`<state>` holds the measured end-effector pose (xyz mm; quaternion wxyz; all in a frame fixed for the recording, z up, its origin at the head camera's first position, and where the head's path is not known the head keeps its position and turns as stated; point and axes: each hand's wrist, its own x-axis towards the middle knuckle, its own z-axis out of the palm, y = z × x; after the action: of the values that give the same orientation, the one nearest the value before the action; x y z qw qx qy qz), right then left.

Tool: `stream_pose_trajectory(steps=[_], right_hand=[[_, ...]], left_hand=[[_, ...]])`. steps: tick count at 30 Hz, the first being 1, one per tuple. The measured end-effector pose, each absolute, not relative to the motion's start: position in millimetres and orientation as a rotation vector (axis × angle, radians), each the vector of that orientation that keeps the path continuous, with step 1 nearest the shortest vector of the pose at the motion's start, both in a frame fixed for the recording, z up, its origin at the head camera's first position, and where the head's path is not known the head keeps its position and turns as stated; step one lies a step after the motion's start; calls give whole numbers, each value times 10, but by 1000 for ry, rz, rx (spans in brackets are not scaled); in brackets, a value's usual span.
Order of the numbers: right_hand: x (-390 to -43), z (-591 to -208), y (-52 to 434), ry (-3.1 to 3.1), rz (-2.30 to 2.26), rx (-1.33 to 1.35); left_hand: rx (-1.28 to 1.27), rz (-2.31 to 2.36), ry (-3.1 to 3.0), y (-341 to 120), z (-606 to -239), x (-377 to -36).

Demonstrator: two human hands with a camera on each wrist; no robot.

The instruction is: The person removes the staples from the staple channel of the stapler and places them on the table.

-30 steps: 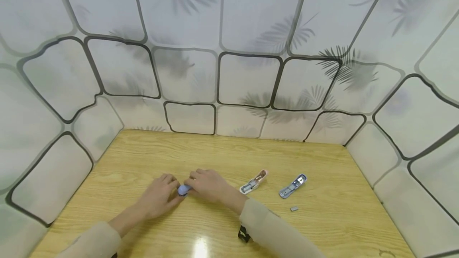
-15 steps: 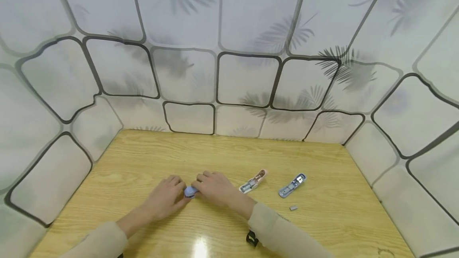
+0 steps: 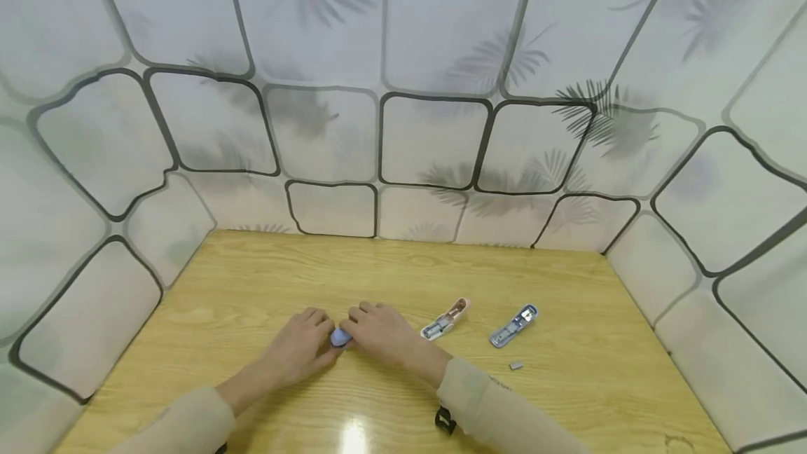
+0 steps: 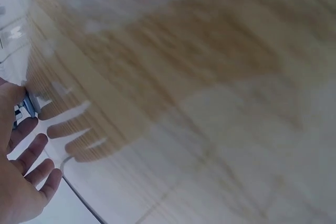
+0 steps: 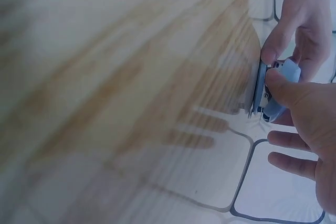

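Right wrist alone shows the blue stapler (image 5: 277,92) between both thumbs.

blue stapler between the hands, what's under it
The wooden table lies under the blue stapler. Left hand and right hand both grip it, hiding most of it and where it meets the table.

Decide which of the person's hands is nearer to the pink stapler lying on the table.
Right. The right hand lies just left of the pink stapler, holding a small blue stapler; the left hand is farther left, beyond it.

No readable text, label or number shows anywhere.
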<state>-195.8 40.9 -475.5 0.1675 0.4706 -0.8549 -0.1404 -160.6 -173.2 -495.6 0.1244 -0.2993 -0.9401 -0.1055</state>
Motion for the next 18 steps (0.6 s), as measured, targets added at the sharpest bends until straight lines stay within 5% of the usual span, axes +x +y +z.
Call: stream_pose_trajectory(steps=[18], right_hand=[[-1978, -4783, 428, -2468, -374, 1321]], left_hand=[[-813, -276, -2734, -1673, -5011, -1613]])
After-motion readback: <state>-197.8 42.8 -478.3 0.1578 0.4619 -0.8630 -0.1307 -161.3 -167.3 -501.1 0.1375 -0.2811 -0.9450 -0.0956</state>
